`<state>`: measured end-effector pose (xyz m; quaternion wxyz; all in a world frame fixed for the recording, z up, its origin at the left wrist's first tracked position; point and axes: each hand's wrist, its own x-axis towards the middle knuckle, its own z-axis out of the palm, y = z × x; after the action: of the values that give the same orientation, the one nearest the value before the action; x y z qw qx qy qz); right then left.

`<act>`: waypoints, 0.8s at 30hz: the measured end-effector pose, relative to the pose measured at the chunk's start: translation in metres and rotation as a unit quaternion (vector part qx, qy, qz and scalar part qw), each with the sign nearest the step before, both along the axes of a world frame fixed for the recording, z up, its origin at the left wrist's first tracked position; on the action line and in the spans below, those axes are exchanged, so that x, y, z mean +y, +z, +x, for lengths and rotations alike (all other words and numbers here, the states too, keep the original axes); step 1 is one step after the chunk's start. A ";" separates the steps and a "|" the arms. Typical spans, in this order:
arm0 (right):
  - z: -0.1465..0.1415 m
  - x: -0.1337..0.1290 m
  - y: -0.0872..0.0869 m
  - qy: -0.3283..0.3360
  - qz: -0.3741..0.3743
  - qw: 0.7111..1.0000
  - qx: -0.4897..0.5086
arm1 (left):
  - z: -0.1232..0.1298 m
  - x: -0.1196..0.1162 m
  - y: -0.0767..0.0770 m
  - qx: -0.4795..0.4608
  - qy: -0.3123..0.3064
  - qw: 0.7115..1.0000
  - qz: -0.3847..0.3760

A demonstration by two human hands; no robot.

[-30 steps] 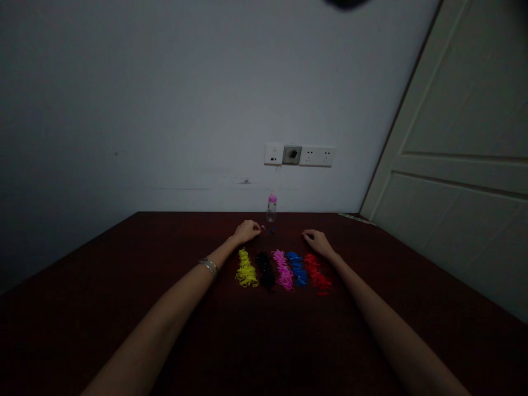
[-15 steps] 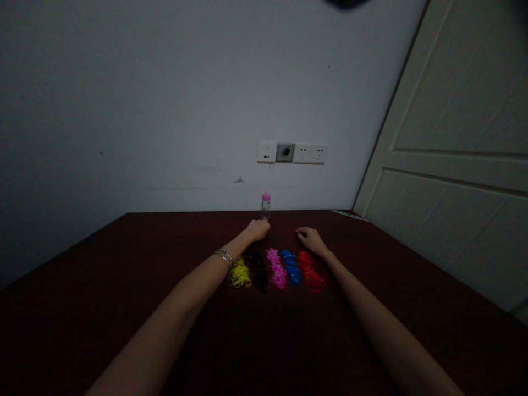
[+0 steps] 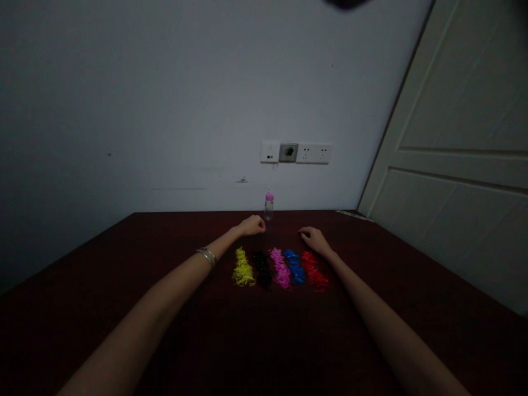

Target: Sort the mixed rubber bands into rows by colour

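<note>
My left hand point(image 3: 252, 225), with bracelets at the wrist, is closed just left of a clear bottle with a pink cap point(image 3: 269, 205). Whatever its curled fingers may hold is hidden. A small blue spot point(image 3: 270, 225) shows on the table by the bottle's base. My right hand point(image 3: 313, 240) rests on the table, fingers loosely bent, thumb apart, nothing visible in it. Between my forearms lie piles of thin rubber-band-like loops: yellow point(image 3: 243, 269), black point(image 3: 263, 268), pink point(image 3: 280, 268), blue point(image 3: 294, 267) and red point(image 3: 315, 270), the red one nearest my right wrist.
The dark red table point(image 3: 264, 335) meets a pale wall point(image 3: 185, 110) behind the bottle. Sockets and switches point(image 3: 296, 153) are set in that wall. A white panelled door point(image 3: 454, 137) stands at the right, beside a thin strip point(image 3: 355, 216) on the table's back corner.
My left hand has drawn left, away from the bottle's base, uncovering the yellow pile and the small blue spot. My right hand has stayed put; the view has shifted slightly.
</note>
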<state>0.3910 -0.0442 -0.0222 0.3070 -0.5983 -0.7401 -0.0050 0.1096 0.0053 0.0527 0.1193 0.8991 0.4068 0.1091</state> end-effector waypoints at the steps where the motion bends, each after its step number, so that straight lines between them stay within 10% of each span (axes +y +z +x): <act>1: 0.000 0.000 0.000 0.000 0.000 1.000 0.002 | -0.006 -0.001 0.003 -0.012 -0.010 0.999 -0.033; 11: 0.003 0.000 -0.002 -0.007 -0.007 0.999 0.043 | -0.023 -0.022 0.004 -0.032 -0.049 0.964 -0.258; 24: 0.005 0.000 0.000 -0.015 -0.017 0.998 0.058 | -0.073 0.001 -0.018 -0.212 0.131 0.957 -0.151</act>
<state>0.3957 -0.0443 -0.0226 0.3394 -0.6138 -0.7118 0.0374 0.0369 0.0066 0.0345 0.3217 0.7657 0.4980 0.2494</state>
